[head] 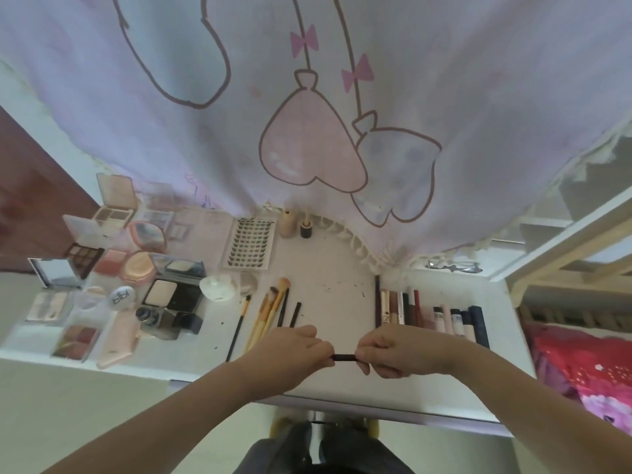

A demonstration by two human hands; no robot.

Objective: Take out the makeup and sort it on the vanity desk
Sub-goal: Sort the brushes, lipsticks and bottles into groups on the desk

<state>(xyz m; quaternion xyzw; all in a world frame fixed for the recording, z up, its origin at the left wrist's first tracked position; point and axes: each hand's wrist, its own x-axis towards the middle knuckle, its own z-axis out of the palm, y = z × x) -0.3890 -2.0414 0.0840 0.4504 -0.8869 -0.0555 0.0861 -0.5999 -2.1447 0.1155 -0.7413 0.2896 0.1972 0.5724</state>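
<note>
Near the desk (342,388) edge, both hands (left hand (290,354); right hand (396,354)) on pencil (344,357)

This is a bedroom corner in a home, set up as a vanity desk (342,275). The white desktop is crowded with open powder compacts (160,295), eyeshadow palettes (83,256), a tray of false lashes (251,244), makeup brushes (270,313) and a row of lipsticks and tubes (434,318). A lilac cartoon-print curtain (307,97) hangs behind it, and a wooden bed frame (564,254) with bright floral bedding (581,367) stands just beside the desk.
</note>
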